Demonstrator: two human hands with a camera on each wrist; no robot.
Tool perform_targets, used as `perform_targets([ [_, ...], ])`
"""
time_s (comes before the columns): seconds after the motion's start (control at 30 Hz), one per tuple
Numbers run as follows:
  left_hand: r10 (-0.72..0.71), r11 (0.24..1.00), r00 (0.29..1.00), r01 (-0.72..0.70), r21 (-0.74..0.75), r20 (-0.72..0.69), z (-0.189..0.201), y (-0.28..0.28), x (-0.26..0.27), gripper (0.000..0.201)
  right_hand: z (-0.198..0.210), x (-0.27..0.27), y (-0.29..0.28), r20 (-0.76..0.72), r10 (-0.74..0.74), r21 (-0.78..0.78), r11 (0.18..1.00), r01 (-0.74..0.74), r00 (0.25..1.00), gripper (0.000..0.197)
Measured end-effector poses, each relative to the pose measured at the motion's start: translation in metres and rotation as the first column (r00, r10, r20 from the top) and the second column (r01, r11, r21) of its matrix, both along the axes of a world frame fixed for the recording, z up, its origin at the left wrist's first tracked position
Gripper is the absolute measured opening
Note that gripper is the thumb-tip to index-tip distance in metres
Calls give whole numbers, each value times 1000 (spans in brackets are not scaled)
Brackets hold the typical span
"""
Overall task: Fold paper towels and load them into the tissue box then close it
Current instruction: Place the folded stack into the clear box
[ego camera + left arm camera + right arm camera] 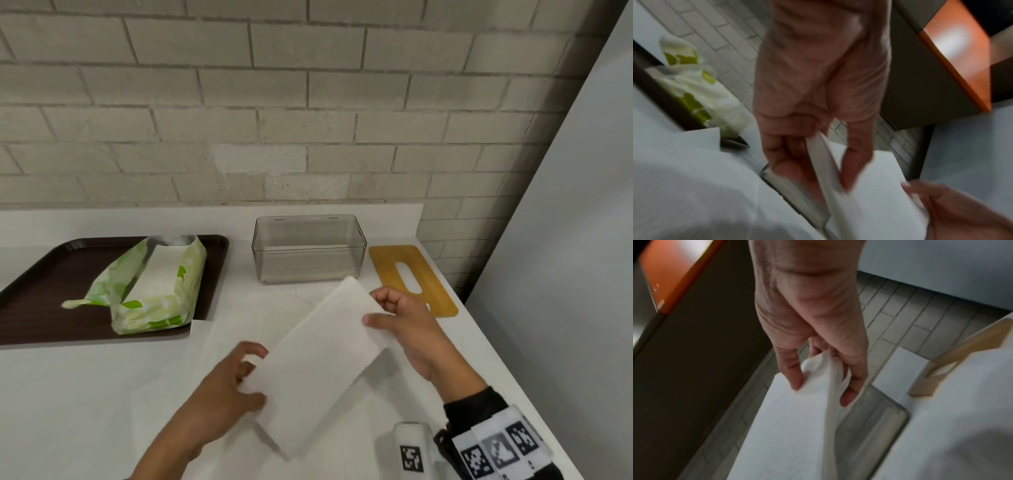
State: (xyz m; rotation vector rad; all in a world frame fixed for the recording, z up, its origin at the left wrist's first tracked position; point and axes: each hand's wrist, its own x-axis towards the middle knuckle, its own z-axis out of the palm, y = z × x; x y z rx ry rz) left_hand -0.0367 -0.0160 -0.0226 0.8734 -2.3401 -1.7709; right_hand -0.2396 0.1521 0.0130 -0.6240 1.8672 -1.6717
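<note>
Both hands, left hand [224, 387] and right hand [406, 329], grip one folded towel stack [318, 363]; one clear box [308, 250]; one wooden lid [411, 277].

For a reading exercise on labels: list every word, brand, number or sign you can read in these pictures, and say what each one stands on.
No readable words, brands or numbers in any view.
Green and white wrapper on the tray: a leaf-like pattern only, no legible text.
Wrist band on the right arm: black and white square marker patterns, not letters.
White device beside it: one more such marker.
</note>
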Motion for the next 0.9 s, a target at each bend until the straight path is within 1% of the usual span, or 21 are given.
perform_targets([
  [0.03, -113, 993, 992, 114, -19, 47, 5, 4, 0, 48, 10, 1, -2, -6, 30, -56, 998, -30, 1000, 22],
  [0.07, -149, 987, 988, 152, -59, 47, 9, 11, -3, 45, 20, 4, -5, -14, 57, -102, 993, -58, 998, 25],
  [0.1, -115, 987, 993, 114, -110, -7, 13, 18, -8, 40, 29, 8, -9, -26, 82, -139, 987, -85, 996, 27],
  [0.13, -37, 989, 995, 23, -145, -95, 17, 26, -15, 34, 35, 13, -13, -37, 96, -174, 980, -101, 995, 29],
  [0.17, 56, 987, 980, -84, -140, -193, 20, 33, -22, 29, 39, 17, -17, -42, 99, -217, 970, -106, 994, 32],
  [0.23, 203, 970, 917, -237, -59, -344, 23, 44, -32, 26, 43, 27, -22, -11, 63, -315, 947, -63, 998, 38],
  [0.3, 301, 949, 855, -313, 42, -422, 21, 50, -38, 27, 35, 37, -25, 82, 19, -377, 926, 13, 996, 45],
  [0.33, 341, 937, 830, -337, 91, -442, 20, 52, -40, 27, 28, 44, -27, 106, 3, -361, 932, 35, 994, 46],
  [0.37, 376, 925, 809, -359, 126, -451, 19, 53, -41, 27, 19, 52, -28, 93, -12, -312, 949, 40, 996, 45],
  [0.43, 419, 905, 784, -404, 137, -458, 17, 54, -45, 26, 4, 66, -32, -6, -41, -197, 980, 39, 999, 35],
  [0.47, 431, 897, 777, -424, 125, -459, 16, 54, -46, 28, 0, 70, -34, -53, -60, -168, 985, 50, 997, 32],
  [0.57, 436, 885, 749, -457, 88, -499, 18, 55, -48, 33, -1, 70, -37, -118, -98, -203, 976, 73, 988, 33],
  [0.67, 401, 894, 746, -446, 48, -532, 19, 58, -48, 36, -4, 68, -37, -125, -109, -234, 969, 78, 986, 35],
  [0.8, 368, 918, 785, -393, 59, -497, 11, 61, -48, 38, -16, 73, -38, -144, -92, -143, 987, 72, 985, 35],
  [0.83, 364, 921, 789, -385, 63, -495, 10, 63, -48, 37, -17, 74, -38, -160, -91, -127, 989, 71, 983, 36],
  [0.9, 364, 920, 774, -387, 67, -519, 15, 67, -47, 35, -14, 75, -37, -198, -106, -138, 987, 79, 975, 35],
])
